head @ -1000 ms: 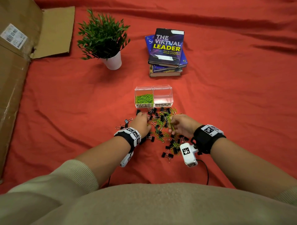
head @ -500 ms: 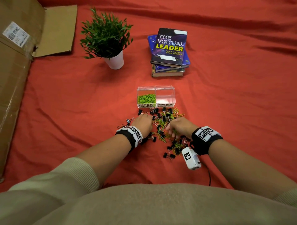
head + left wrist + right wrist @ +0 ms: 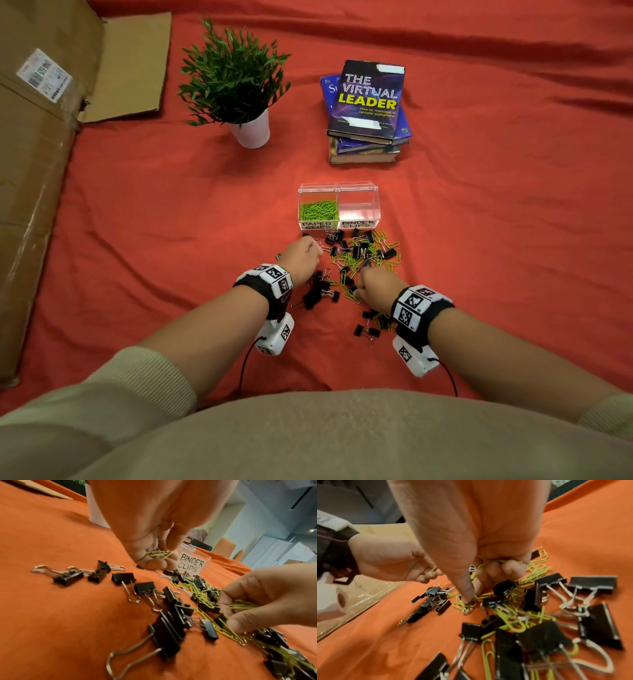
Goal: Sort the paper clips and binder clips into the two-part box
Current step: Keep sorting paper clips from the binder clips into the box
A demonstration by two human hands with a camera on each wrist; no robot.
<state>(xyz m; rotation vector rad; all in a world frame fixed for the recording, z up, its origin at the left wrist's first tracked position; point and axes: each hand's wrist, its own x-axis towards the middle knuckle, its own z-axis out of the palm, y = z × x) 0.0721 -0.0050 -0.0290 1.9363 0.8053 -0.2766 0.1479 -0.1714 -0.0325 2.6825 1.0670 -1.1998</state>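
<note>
A few green paper clips (image 3: 158, 554) are being held in the curled fingers of the left hand (image 3: 301, 255), at the left edge of the pile (image 3: 359, 260). More paper clips are being bunched in the curled fingers of the right hand (image 3: 378, 286), while its thumb (image 3: 467, 592) is being pressed onto loose ones on the red cloth (image 3: 171, 222). Black binder clips (image 3: 145, 588) are lying between and around both hands, tangled with paper clips. Just beyond the hands, the box (image 3: 339, 186) is standing open: the left half is being filled with paper clips, and the right half looks to be holding nothing.

Linked paper clips are likely to be dragged up in chains, and a binder clip's wire handle could be caught along and dropped into the wrong half. Clips could also be spilled from full fists.

Counted: two hands, one box of two halves; the clips of both kinds are too many and too tangled to count exactly.
</note>
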